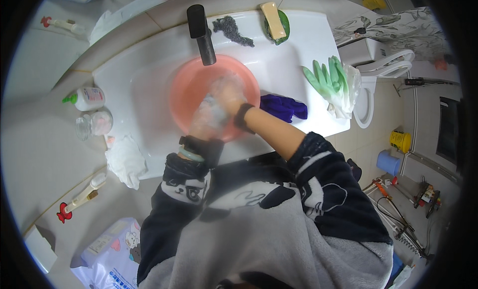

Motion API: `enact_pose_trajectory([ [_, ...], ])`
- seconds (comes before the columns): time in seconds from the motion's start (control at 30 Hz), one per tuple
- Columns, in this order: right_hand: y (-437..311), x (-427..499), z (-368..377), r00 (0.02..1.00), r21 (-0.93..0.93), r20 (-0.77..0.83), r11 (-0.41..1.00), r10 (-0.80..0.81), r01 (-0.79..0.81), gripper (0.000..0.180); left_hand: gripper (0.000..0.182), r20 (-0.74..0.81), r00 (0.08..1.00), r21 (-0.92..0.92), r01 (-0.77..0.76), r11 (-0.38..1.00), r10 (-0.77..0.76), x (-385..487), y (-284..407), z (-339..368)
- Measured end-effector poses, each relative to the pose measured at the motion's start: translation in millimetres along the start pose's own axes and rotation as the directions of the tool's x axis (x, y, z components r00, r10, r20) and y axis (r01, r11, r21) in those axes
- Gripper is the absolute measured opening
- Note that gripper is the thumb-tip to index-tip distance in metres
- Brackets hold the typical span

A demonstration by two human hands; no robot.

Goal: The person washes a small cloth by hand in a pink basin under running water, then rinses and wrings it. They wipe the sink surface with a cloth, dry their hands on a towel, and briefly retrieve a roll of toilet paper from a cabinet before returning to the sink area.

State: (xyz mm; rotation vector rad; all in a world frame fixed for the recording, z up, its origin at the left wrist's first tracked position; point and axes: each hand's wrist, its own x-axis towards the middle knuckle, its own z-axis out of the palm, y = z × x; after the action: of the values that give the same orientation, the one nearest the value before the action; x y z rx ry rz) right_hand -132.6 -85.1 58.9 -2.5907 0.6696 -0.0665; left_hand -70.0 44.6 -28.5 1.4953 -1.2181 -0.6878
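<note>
Both my hands are together inside a pink plastic basin (183,91) in the white sink, and both are motion-blurred. My right hand (227,93) lies over the far end of my left hand (209,111). Something whitish-blue covers part of the left hand; whether it is foam or a cloth I cannot tell. The blur hides the fingers and anything between them. Dark bands circle both wrists, and a pale green bangle (191,154) sits on the left one. A black faucet (205,46) reaches over the basin's far rim.
A purple cloth (283,107) lies right of the basin, near green-and-white rubber gloves (328,82). Behind are a dark mesh scrubber (233,31) and a soap bar (273,20) on a green dish. A pump bottle (89,98), glass jar (84,126) and white cloth (125,158) stand left.
</note>
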Motion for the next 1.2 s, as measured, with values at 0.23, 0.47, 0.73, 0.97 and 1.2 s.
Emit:
enact_pose_trajectory([
  [0.23, -7.9, 6.4, -29.8, 0.992, 0.018, 0.118, 0.999, 0.039, -0.042, 0.022, 0.028, -0.037, 0.885, -0.272, 0.437, 0.857, -0.463, 18.0, 34.1, -7.8],
  [0.47, 3.4, 4.0, -19.2, 0.977, 0.269, 0.21, 0.963, -0.036, -0.023, 0.032, 0.023, -0.096, 0.923, -0.419, 0.302, 0.856, -0.373, 15.5, 27.9, 5.9],
  [0.73, 51.4, 12.8, 4.8, 0.942, 0.655, 0.331, 0.733, -0.06, -0.184, 0.037, 0.029, 0.11, 0.707, -0.85, 0.431, 0.303, -0.698, 26.8, 72.4, -26.7],
  [0.97, 11.7, -10.4, -6.3, 0.956, 0.767, 0.074, 0.597, 0.282, -0.236, 0.028, 0.026, 0.018, 0.804, -0.522, 0.515, 0.68, -0.595, 16.9, 21.0, -6.0],
  [1.2, 18.5, -5.9, 9.2, 0.97, 0.021, 0.229, 0.996, -0.084, 0.081, 0.033, 0.021, -0.171, 0.766, -0.649, 0.385, 0.656, -0.619, 29.0, 70.1, 0.9],
])
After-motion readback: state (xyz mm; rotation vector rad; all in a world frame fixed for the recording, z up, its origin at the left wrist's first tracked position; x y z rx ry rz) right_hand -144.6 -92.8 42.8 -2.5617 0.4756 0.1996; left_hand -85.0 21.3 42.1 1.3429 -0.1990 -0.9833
